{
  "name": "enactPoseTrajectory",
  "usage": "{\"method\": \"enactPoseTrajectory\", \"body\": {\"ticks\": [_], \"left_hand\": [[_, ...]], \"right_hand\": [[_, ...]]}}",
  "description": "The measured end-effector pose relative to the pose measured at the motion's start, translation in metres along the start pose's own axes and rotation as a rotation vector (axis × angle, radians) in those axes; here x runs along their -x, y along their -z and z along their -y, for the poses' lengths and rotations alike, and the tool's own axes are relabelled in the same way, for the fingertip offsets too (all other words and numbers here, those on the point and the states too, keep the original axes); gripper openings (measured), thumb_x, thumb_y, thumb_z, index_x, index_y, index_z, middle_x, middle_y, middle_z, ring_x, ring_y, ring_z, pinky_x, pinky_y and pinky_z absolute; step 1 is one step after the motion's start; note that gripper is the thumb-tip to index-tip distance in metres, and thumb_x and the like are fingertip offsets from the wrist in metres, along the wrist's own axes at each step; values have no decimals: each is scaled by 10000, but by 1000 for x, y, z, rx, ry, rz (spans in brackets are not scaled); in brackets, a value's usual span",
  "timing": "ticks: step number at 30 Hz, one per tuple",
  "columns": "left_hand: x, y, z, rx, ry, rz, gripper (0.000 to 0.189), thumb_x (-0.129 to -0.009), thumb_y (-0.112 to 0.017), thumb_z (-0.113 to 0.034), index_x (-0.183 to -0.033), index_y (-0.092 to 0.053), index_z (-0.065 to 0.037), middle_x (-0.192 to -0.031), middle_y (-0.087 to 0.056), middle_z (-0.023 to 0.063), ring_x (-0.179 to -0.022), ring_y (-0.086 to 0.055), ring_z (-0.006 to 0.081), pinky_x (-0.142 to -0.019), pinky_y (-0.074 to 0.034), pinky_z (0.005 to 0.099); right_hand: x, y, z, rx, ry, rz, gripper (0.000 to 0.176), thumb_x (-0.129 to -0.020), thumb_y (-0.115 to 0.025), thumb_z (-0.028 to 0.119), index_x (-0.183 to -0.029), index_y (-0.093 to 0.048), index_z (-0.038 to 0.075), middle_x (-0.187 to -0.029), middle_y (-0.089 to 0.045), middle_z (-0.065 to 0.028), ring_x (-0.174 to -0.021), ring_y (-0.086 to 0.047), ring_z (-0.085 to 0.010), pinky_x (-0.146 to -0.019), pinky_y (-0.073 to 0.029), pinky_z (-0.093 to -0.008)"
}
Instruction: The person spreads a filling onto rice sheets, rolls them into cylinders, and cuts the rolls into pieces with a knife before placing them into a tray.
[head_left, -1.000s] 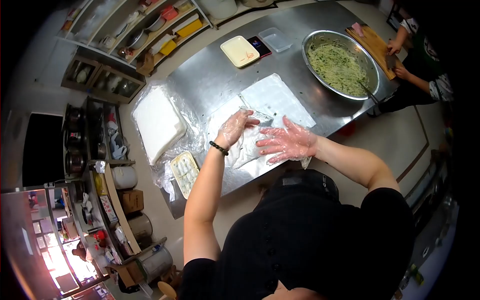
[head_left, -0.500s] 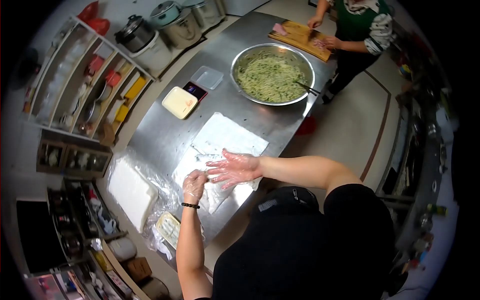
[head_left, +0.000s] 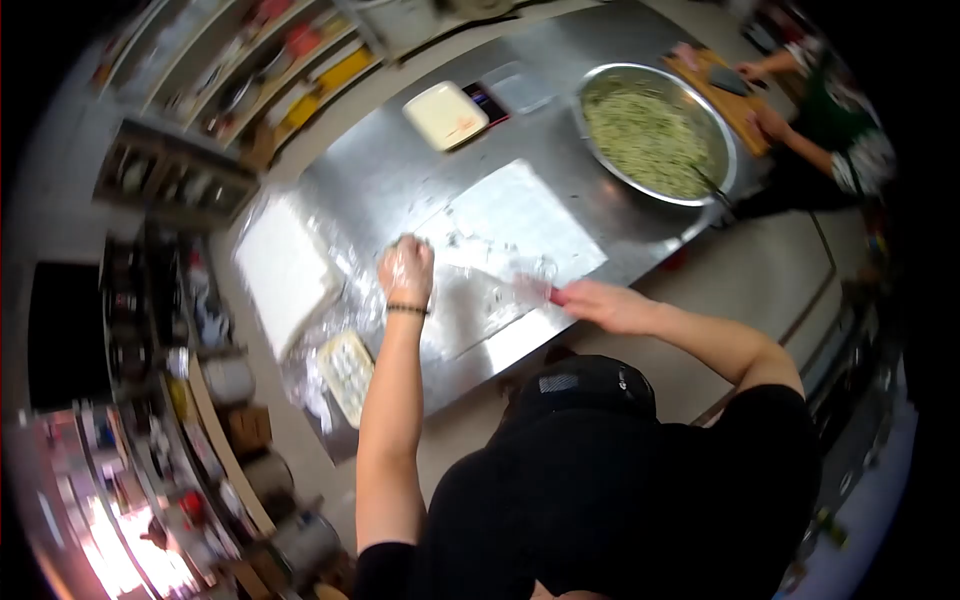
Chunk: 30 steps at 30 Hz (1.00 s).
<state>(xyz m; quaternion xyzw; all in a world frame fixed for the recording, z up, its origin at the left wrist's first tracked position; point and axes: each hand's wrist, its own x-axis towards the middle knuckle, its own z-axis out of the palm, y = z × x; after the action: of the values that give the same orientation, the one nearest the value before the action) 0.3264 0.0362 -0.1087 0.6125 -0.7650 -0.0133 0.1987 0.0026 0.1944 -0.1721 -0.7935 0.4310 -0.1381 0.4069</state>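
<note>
My left hand (head_left: pixel 406 270), in a clear plastic glove with a dark beaded bracelet at the wrist, is curled into a fist over the left edge of the pale sheets; what it holds, if anything, is hidden. My right hand (head_left: pixel 610 306) is at the table's near edge, fingers drawn together. From its fingertips a blurred, see-through thing with a red end (head_left: pixel 556 296) points toward the left hand; I cannot make out its kind. Beneath and beyond the hands, a white sheet (head_left: pixel 520 215) lies flat on the metal table, with small dark flecks beside it.
A steel bowl (head_left: pixel 728 135) of shredded green mixture stands at the back right. Beyond it, a co-worker's hands are at a cutting board (head_left: pixel 690 75) with a knife. A cream tray (head_left: pixel 440 112), a plastic-wrapped white stack (head_left: pixel 285 265) and a small filled tray (head_left: pixel 345 375) are also on the table.
My right hand has swung right, away from my left hand, and its spread fingers have drawn together. My left fist has separated from it. The view has shifted, and the co-worker's knife now shows.
</note>
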Motion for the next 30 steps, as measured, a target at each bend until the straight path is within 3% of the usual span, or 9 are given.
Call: {"method": "enactPoseTrajectory", "body": {"ticks": [1,6,11,13,15,17,21,23,30], "left_hand": [[-5,-6,13,-54,32,-60,171,-774,-555,-230,-720,-600,-75,-726,-621,183,-724,-602,363,-669,-478,463],[2,-30,82,-226,410,300,203,-782,-555,-266,-856,-672,-117,-963,-649,185,-901,-620,358,-780,-497,424],[38,-6,139,-205,299,732,346,-790,-546,-360,-1015,-666,-126,-1079,-632,161,-1019,-592,348,-871,-477,412],[67,31,164,-77,493,533,409,-799,-525,-351,-1140,-614,-144,-1084,-631,165,-1026,-592,337,-876,-470,398],[108,67,200,1,660,355,429,-801,-523,-329,-1190,-587,-160,-1089,-634,162,-1019,-599,321,-873,-468,390],[169,96,216,55,867,15,403,-797,-545,-314,-1160,-611,-153,-1066,-649,150,-1027,-607,300,-880,-465,384],[325,52,290,53,1402,-46,304,-812,-557,-309,-998,-656,-89,-888,-691,89,-826,-666,210,-754,-501,323],[327,62,252,356,1376,84,270,-882,-455,-279,-786,-587,-63,-722,-638,41,-627,-618,154,-622,-484,321],[329,21,278,1096,1452,-151,223,-898,-556,-208,-963,-596,1,-769,-633,83,-645,-602,149,-558,-511,289]], "right_hand": [[-2,-1,-21,466,161,-145,449,-790,-560,64,-1234,-532,126,-1328,-452,-168,-1225,-438,-317,-986,-403,-389],[-106,-12,19,415,348,-445,382,-761,-608,126,-1135,-575,53,-1241,-521,-151,-1151,-488,-322,-930,-432,-410],[-190,-46,1,528,278,7,227,-802,-590,249,-935,-681,90,-1190,-547,-149,-1021,-529,-308,-786,-448,-404],[-203,-37,-2,162,142,-97,234,-808,-612,288,-845,-686,69,-995,-623,-127,-844,-596,-259,-699,-474,-378],[-225,-10,-17,-24,-228,294,311,-820,-626,328,-822,-674,21,-761,-628,-75,-624,-586,-179,-582,-486,-323],[-226,6,-42,-524,-446,143,330,-852,-608,348,-818,-660,25,-694,-610,-35,-558,-552,-114,-501,-457,-247],[-220,33,-43,87,-294,-216,269,-861,-582,307,-872,-633,43,-735,-631,-89,-662,-605,-213,-604,-467,-327],[-208,13,-13,93,-190,-173,245,-858,-576,281,-880,-629,42,-766,-629,-113,-686,-604,-249,-632,-463,-345],[-220,-72,87,32,17,-80,176,-847,-579,192,-923,-651,50,-890,-649,-135,-738,-628,-291,-669,-491,-354]]}}
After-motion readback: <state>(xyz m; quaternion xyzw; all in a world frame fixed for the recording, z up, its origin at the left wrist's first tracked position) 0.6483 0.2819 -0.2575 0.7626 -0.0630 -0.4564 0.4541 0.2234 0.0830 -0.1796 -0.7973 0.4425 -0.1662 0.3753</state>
